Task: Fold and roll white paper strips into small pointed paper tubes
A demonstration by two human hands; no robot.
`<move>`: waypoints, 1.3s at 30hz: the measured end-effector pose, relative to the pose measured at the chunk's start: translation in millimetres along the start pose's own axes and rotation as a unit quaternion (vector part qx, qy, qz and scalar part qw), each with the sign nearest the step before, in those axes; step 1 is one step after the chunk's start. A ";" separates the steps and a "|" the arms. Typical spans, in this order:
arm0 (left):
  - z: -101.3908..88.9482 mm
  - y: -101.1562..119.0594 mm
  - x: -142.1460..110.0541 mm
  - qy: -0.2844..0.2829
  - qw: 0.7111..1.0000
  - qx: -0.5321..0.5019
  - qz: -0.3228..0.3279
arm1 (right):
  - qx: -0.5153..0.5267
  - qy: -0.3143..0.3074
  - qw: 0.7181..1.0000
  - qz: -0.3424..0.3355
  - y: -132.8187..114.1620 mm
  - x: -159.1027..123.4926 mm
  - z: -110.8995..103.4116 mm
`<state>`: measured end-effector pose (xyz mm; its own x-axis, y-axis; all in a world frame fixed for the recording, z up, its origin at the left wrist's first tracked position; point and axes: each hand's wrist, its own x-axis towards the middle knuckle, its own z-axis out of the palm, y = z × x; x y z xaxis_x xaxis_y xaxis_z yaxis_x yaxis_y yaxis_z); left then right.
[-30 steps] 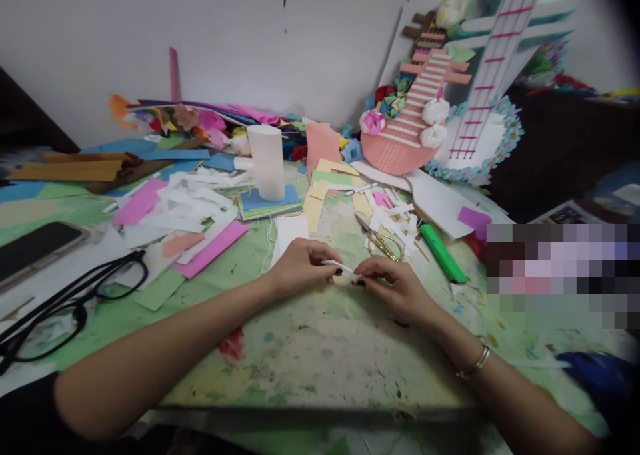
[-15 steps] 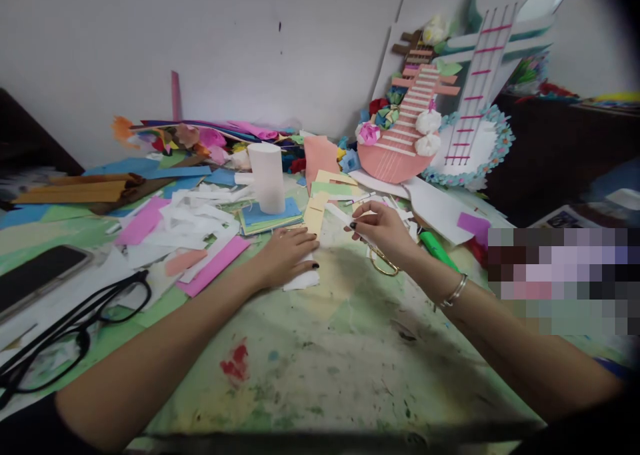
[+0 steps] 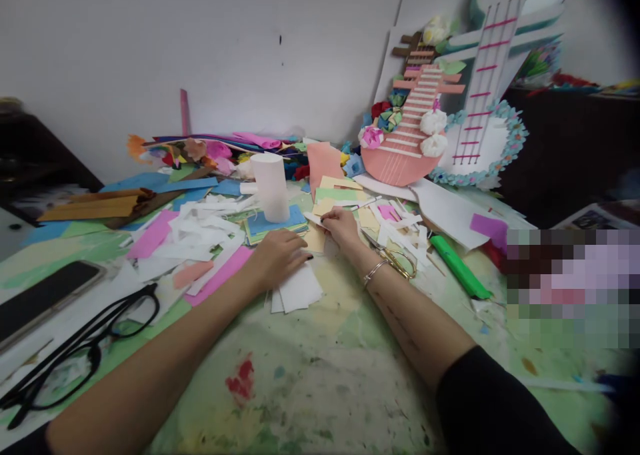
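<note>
My left hand (image 3: pixel 280 258) lies palm down with its fingers stretched out, resting on a few white paper pieces (image 3: pixel 301 291). Close by on the right, my right hand (image 3: pixel 341 229) pinches a narrow white paper strip (image 3: pixel 314 219) between thumb and fingers. Just beyond both hands stands an upright white paper roll (image 3: pixel 271 188) on a stack of blue, yellow and green paper squares (image 3: pixel 280 220). Gold-handled scissors (image 3: pixel 400 261) lie beside my right wrist, partly hidden by it.
Black glasses (image 3: pixel 95 341) and a phone (image 3: pixel 45 298) lie at the left. White strips (image 3: pixel 200 235) and pink paper (image 3: pixel 225 275) cover the table's left side. To the right lies a green cutter (image 3: pixel 460 266). Decorated paper instruments (image 3: pixel 400 158) lean on the wall.
My right hand has moved left with the white strip, nearer to my left hand. More of the white pieces under my left hand and of the scissors now shows. The view has shifted slightly.
</note>
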<state>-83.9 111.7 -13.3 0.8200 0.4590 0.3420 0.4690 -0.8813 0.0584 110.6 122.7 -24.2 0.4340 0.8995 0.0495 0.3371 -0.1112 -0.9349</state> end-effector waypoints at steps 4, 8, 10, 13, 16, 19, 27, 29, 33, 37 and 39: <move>4.1 -21.6 25.2 -0.012 1.000 0.024 -0.001 | -0.018 0.017 1.000 -0.017 10.3 -2.4 2.6; 1.6 -36.9 56.1 -0.089 0.994 0.039 0.048 | -0.019 0.055 0.998 -0.017 14.7 -7.3 3.2; -1.4 -42.0 65.9 -0.123 0.989 0.045 0.067 | -0.017 0.062 0.998 -0.015 14.0 -9.2 3.5; -5.8 -46.4 72.0 -0.165 0.981 0.050 0.091 | -0.024 0.062 0.998 -0.023 10.4 -11.0 3.6; -8.0 -47.4 72.2 -0.186 0.976 0.053 0.100 | -0.044 0.059 0.997 -0.034 6.0 -12.3 3.4; -8.5 -46.2 71.2 -0.193 0.974 0.063 0.100 | -0.065 0.049 0.996 -0.038 2.9 -13.0 2.4; -5.2 -41.3 66.5 -0.161 0.975 0.109 0.105 | -0.116 -0.015 0.993 -0.033 -2.3 -9.8 -3.3; -2.6 -41.7 65.4 -0.147 0.976 0.120 0.103 | -0.125 -0.032 0.991 -0.037 -4.2 -10.1 -3.6; 2.8 -45.1 64.6 -0.124 0.979 0.127 0.103 | -0.138 -0.051 0.988 -0.045 -7.5 -13.1 -1.9; 6.4 -50.5 64.0 -0.093 0.984 0.114 0.103 | -0.141 -0.079 0.985 -0.065 -8.0 -15.7 2.9; 8.5 -52.8 63.5 -0.076 0.987 0.101 0.102 | -0.142 -0.089 0.983 -0.077 -6.8 -14.8 5.7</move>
<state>-53.7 188.3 -2.6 0.9364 0.2998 0.1824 0.3329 -0.9233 -0.1914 97.2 112.5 -20.5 0.2160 0.9716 0.0964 0.6174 -0.0594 -0.7844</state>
